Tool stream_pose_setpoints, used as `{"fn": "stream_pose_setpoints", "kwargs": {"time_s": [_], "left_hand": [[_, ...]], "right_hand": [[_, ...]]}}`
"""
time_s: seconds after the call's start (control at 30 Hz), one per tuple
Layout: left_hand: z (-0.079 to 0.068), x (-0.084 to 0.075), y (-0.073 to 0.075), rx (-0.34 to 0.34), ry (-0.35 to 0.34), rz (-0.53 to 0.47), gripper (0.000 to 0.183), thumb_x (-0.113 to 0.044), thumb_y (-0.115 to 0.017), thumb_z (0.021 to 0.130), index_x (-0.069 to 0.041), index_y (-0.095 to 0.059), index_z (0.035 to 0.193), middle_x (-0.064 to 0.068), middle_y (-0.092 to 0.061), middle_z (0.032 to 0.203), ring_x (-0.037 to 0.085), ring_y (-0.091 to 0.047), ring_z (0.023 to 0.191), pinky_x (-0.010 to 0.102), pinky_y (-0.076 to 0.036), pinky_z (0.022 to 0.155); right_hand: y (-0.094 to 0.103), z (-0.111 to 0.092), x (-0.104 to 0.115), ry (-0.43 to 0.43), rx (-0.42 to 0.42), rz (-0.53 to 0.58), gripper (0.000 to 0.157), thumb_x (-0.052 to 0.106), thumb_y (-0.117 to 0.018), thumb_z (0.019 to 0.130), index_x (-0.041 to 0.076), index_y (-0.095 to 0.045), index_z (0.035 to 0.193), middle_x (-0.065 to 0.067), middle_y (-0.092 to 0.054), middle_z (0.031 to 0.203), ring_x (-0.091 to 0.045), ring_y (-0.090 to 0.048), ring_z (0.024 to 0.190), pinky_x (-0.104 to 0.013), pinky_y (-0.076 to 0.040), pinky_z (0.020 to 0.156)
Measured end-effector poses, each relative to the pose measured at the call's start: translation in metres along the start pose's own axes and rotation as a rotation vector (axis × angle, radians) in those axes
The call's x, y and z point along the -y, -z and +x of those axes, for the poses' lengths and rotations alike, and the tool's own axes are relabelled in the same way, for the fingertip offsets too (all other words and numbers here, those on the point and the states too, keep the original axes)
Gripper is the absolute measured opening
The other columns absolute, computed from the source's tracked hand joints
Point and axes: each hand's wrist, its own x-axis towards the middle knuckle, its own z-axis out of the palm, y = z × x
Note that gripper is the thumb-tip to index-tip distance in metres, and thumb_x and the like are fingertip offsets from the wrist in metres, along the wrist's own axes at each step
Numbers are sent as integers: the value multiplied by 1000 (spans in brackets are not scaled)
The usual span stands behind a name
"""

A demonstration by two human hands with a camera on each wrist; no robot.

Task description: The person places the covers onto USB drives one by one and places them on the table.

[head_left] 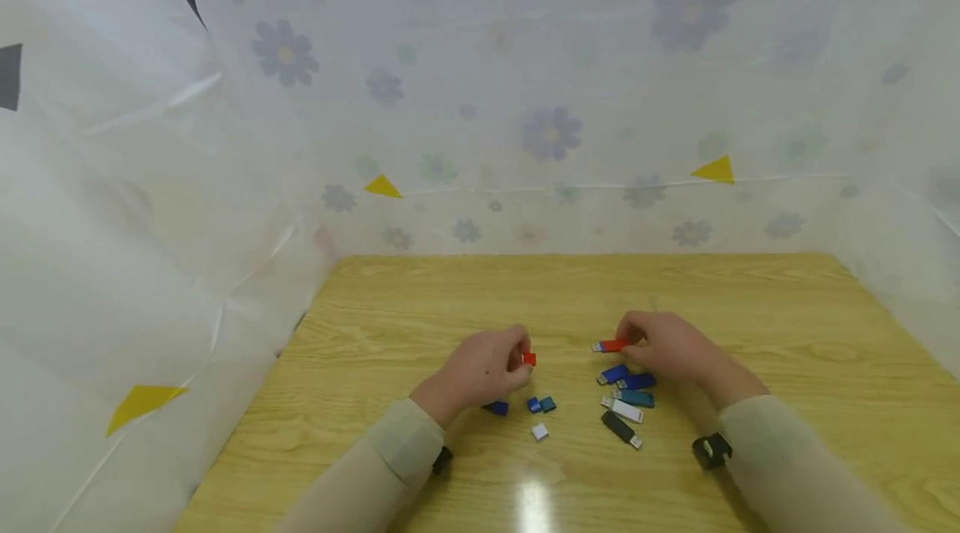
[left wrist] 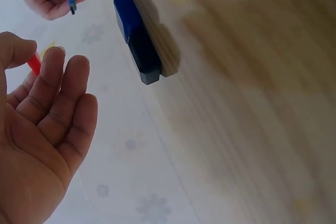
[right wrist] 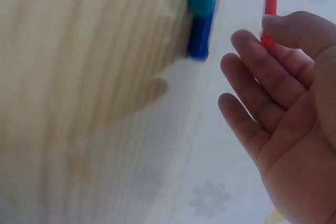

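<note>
A flower-patterned sheet (head_left: 465, 42) hangs beyond the wooden table (head_left: 750, 308); places are given relative to the red stick. The right hand (head_left: 671, 346), at the right of this landmark, pinches its rear end between thumb and index finger, the other fingers loosely bent. The left hand (head_left: 480, 368), to the left, pinches the red cap (head_left: 529, 359) in like manner. The red stick (head_left: 611, 346) itself is held above the table, its plug towards the red cap and apart from it.

Nearer the wearer than the red stick lie two blue sticks (head_left: 636, 382), then the teal stick (head_left: 636, 399), white stick (head_left: 624, 410) and black stick (head_left: 619, 428). Nearer the wearer and to its left lie the touching blue cap (head_left: 534, 405) and teal cap (head_left: 548, 404), and the white cap (head_left: 540, 432).

The red stick is probably light, stiff and smooth, perhaps a little slippery; its rear body offers the best hold, leaving the plug free. The red cap, small and rigid, suits a fingertip pinch on its sides.

The left wrist view reveals a blue piece (left wrist: 127, 14) meeting a black piece (left wrist: 144, 56), largely hidden in the head view; these are possibly two caps. The right wrist view adds the right palm; the white cap appears only in the head view.
</note>
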Motion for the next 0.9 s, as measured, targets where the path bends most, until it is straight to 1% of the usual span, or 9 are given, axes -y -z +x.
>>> {"fn": "stream_pose_setpoints", "kwargs": {"time_s": [0.1,0.27,0.33,0.4,0.5,0.67,0.77,0.9], "left_hand": [[0,-1,0,-8,-7,3,14,-22,-64,96,-19,-57,107,-13,-57,78,6,-50,55,23,-43,52],[2,-3,-2,-17,-14,4,14,-22,-65,96,-19,-57,107,-14,-57,79,5,-51,56,22,-43,52],[4,-4,-3,-21,-14,10,14,-22,-65,96,-20,-57,107,-14,-57,79,4,-51,56,22,-43,52],[4,-5,-3,-27,-15,21,14,-23,-65,96,-20,-58,108,-14,-57,79,4,-50,55,22,-43,52],[5,-6,-4,-36,-19,28,15,-22,-66,95,-20,-58,108,-14,-57,78,4,-50,55,22,-43,52],[6,-10,-6,-56,-33,50,16,-23,-68,94,-19,-59,107,-15,-57,78,3,-50,57,21,-43,54],[7,-12,-6,-64,-53,56,16,-23,-69,93,-19,-59,105,-16,-57,77,3,-50,57,20,-43,54],[5,-13,-7,-87,-104,60,15,-22,-70,93,-19,-58,103,-17,-56,75,2,-48,55,18,-42,52]], "right_hand": [[-2,-6,10,16,-49,51,10,16,-71,93,20,-65,100,5,-68,96,-16,-57,78,-37,-48,71],[-6,-13,28,73,-130,81,12,15,-72,92,21,-65,101,9,-68,94,-13,-61,83,-40,-49,73],[-8,-15,36,92,-154,90,14,15,-72,92,22,-65,101,11,-67,92,-13,-62,85,-40,-49,75],[-11,-16,43,108,-167,117,14,14,-72,92,22,-65,101,12,-67,91,-13,-62,86,-40,-48,74],[-15,-18,51,134,-166,162,14,14,-72,94,23,-64,102,12,-67,91,-13,-63,87,-38,-48,72],[-23,-19,58,148,-166,212,14,16,-73,94,23,-64,103,13,-67,92,-9,-61,81,-34,-48,68],[-26,-19,61,147,-159,247,14,16,-73,95,23,-64,103,13,-67,91,-9,-61,79,-32,-49,67],[-29,-20,63,146,-148,285,14,14,-72,95,23,-64,103,11,-66,88,-13,-59,73,-29,-48,59]]}}
